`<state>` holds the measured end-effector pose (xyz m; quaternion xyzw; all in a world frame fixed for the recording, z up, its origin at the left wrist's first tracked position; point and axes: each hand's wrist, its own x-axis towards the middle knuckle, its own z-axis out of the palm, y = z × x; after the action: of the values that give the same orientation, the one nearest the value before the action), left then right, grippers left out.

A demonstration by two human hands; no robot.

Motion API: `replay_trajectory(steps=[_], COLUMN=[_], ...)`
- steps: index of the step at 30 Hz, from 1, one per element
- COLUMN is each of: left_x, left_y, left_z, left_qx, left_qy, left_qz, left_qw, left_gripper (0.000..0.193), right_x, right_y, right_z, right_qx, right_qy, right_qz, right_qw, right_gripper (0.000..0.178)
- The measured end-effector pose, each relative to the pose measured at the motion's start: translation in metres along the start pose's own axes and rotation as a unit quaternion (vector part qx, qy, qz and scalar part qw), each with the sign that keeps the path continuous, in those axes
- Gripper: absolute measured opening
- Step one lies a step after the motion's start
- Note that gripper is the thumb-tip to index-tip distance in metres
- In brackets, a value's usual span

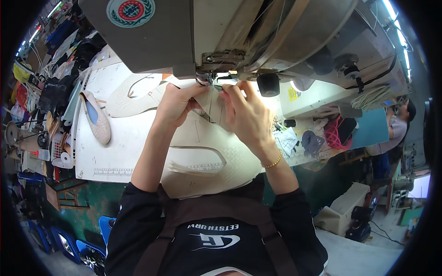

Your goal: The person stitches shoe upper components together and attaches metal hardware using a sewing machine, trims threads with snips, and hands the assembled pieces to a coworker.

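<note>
A cream shoe upper (244, 158) with a woven-textured toe lies on the white sewing table (119, 158), its far end raised beneath the sewing machine's needle area (212, 79). My left hand (176, 105) pinches the left edge of that raised end. From the right, my right hand (248, 112) grips the same end, its fingers bent and thumb close to the needle. A small dark sliver shows by the right fingertips; what it is I cannot make out. Both hands sit just under the machine head (147, 41).
Left of my hands lie more cream uppers (131, 99) and a finished cream flat shoe (97, 120) with a blue insole. Cloth scraps, a pink-strapped item (340, 133) and a blue sheet (370, 129) are at the right. Another person (398, 126) sits at the far right.
</note>
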<state>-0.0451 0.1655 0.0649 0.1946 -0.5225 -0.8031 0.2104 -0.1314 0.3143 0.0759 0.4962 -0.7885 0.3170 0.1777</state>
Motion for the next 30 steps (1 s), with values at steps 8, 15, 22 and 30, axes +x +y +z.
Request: replay_trajectory(steps=[8, 15, 22, 30], left_x=[0.000, 0.000, -0.008, -0.008], left_y=[0.005, 0.002, 0.006, 0.000], left_z=[0.005, 0.006, 0.007, -0.002], left_qx=[0.001, 0.064, 0.025, 0.006], left_qy=[0.028, 0.007, 0.021, -0.014], left_qz=[0.020, 0.041, 0.015, 0.030], left_qw=[0.999, 0.997, 0.999, 0.999], left_gripper=[0.015, 0.017, 0.020, 0.022], right_x=[0.002, 0.001, -0.020, -0.036], right_y=[0.007, -0.005, 0.019, 0.036], right_z=[0.002, 0.003, 0.000, 0.018], right_qx=[0.028, -0.007, 0.071, 0.590], right_qy=[0.018, 0.021, 0.223, 0.121], right_qz=[-0.054, -0.020, -0.016, 0.305], right_qw=[0.998, 1.000, 0.972, 0.737], right_gripper=[0.015, 0.013, 0.065, 0.016])
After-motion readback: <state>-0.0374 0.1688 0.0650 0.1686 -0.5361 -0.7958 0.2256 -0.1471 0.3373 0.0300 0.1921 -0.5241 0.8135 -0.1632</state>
